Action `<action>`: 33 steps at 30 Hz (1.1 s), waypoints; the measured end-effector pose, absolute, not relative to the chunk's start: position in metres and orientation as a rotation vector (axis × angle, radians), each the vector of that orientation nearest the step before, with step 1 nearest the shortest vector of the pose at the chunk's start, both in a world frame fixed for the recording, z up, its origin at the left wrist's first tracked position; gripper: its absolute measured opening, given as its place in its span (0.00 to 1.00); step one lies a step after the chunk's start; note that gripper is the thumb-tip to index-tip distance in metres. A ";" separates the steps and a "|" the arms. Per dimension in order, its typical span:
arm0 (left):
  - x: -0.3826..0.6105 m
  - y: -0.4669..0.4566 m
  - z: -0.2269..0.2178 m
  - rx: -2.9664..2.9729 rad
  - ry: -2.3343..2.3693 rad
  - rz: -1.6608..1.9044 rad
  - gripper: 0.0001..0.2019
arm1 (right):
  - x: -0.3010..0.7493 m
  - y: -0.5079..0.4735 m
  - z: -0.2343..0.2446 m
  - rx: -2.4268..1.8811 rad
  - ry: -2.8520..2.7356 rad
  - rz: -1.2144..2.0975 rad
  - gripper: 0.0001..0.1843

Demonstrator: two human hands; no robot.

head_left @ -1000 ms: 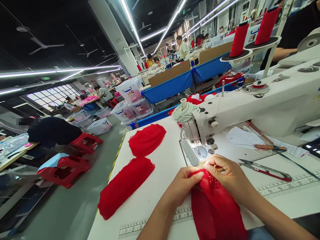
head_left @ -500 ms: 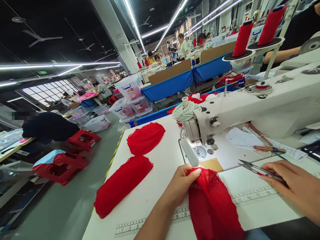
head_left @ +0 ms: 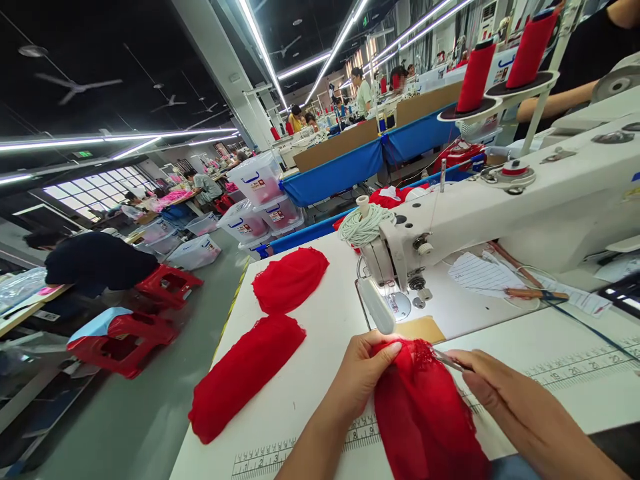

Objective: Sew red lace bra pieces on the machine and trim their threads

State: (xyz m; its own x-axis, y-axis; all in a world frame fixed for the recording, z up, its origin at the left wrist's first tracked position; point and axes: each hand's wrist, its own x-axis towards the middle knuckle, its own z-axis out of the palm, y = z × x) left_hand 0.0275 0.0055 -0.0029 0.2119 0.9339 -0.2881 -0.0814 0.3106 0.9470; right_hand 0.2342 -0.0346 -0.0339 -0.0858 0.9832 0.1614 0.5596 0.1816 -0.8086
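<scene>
My left hand (head_left: 363,375) pinches the top edge of a red lace piece (head_left: 425,420) that lies on the white sewing table (head_left: 320,360) just in front of the sewing machine's (head_left: 500,207) needle area. My right hand (head_left: 500,393) is closed round a pair of thread snips (head_left: 447,361), whose metal tips point at the lace edge near my left thumb. Most of the snips are hidden in the hand.
Two stacks of red fabric pieces, one (head_left: 290,279) farther and one (head_left: 245,373) nearer, lie on the table to the left. A cord cone (head_left: 364,223), papers (head_left: 480,273) and red thread spools (head_left: 475,77) stand by the machine. Red stools (head_left: 125,340), bins and other workers fill the aisle.
My right hand left the lace, picked the snips up off the table at the right, and has come back with them to the lace edge. My left hand has held the lace throughout.
</scene>
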 end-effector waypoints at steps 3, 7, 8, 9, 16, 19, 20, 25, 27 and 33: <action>0.027 0.005 -0.004 1.051 1.140 0.902 0.15 | 0.225 -0.029 -0.034 -1.436 -1.820 0.800 0.21; 0.028 0.004 -0.001 1.135 1.148 0.892 0.14 | 0.227 -0.023 -0.038 -1.448 -1.918 0.777 0.22; 0.028 0.004 0.000 1.147 1.145 0.885 0.14 | 0.226 -0.023 -0.038 -1.454 -1.934 0.769 0.22; 0.028 0.004 0.000 1.154 1.140 0.876 0.14 | 0.225 -0.023 -0.037 -1.458 -1.946 0.759 0.22; 0.027 0.005 0.002 1.231 1.125 0.843 0.13 | 0.217 -0.018 -0.023 -1.447 -1.956 0.735 0.24; 0.026 0.005 -0.001 1.240 1.127 0.829 0.12 | 0.220 -0.016 -0.020 -1.426 -1.956 0.762 0.22; 0.026 0.005 -0.001 1.237 1.122 0.823 0.12 | 0.221 -0.015 -0.020 -1.419 -1.956 0.779 0.21; 0.027 0.006 0.000 1.215 1.120 0.806 0.12 | 0.225 -0.012 -0.023 -1.388 -1.872 0.918 0.20; 0.028 0.006 0.001 1.184 1.120 0.800 0.12 | 0.224 -0.012 -0.023 -1.362 -1.775 0.983 0.20; 0.030 0.006 0.002 1.033 1.024 0.769 0.17 | 0.210 -0.024 -0.018 -1.359 -1.276 1.124 0.19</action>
State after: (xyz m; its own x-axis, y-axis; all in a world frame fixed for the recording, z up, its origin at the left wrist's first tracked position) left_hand 0.0299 0.0057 0.0019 0.3488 0.8861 -0.3053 -0.0462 0.3416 0.9387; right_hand 0.2099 -0.0240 -0.0180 0.0420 0.9988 -0.0239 0.1498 -0.0300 -0.9883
